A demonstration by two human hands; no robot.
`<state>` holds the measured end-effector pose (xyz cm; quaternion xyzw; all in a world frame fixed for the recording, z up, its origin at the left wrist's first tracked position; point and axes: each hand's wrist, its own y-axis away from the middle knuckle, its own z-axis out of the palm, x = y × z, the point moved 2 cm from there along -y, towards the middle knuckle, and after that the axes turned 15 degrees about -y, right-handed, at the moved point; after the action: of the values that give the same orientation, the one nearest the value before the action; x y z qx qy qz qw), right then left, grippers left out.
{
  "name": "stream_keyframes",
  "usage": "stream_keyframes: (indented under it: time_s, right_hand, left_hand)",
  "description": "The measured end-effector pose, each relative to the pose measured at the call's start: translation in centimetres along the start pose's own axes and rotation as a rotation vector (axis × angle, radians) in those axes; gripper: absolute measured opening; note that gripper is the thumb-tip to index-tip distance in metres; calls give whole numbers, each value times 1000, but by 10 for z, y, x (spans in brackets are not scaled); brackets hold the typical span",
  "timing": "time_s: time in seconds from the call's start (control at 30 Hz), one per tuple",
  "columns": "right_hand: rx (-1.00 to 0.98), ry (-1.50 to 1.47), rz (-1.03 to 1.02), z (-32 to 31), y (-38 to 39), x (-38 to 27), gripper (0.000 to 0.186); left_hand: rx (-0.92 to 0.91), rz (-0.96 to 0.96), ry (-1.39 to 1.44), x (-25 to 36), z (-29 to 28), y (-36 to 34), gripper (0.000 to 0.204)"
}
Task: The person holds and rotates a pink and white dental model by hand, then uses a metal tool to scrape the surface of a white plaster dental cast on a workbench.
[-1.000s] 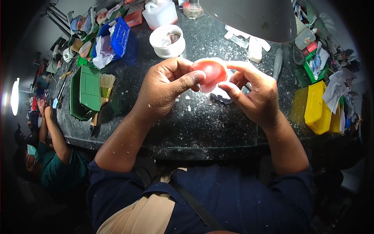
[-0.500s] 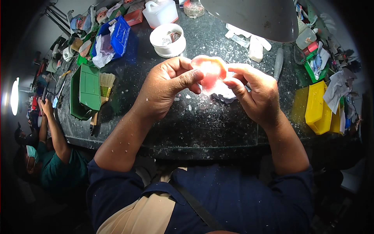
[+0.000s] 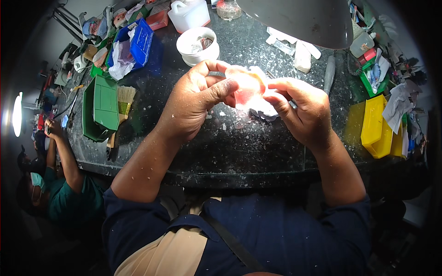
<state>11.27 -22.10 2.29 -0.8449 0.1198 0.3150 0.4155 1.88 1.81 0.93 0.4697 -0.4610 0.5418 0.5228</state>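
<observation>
Left grip [image 3: 195, 99] on pink piece [image 3: 248, 87]

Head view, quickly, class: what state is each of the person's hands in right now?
Left hand: closed, holding the pink piece.
Right hand: partly curled at the piece's right edge; gripping cannot be told.

Harsh white light pours from under a grey lamp [image 3: 304, 25] at the top, making the pink piece [image 3: 248, 89] glow almost washed out. A tube light [image 3: 18, 114] glares at far left, while the bottom is dim. The fisheye lens curves the table [image 3: 221, 158] (its corners fade to black).
</observation>
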Motion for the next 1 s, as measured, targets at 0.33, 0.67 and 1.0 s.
stream_keyframes:
  time_s: [0.33,0.67,1.0]
  right_hand:
    - [-2,0,11,-1,0,-1,25]
    - [15,-10,16,-2,-1,-3,27]
    - [52,-107,103,-4,-1,-4,49]
  left_hand:
    - [7,-18,0,-5,-4,-1,38]
    - [-30,31,37,-3,-3,-2,29]
    - [-33,92,21,-2,0,-2,28]
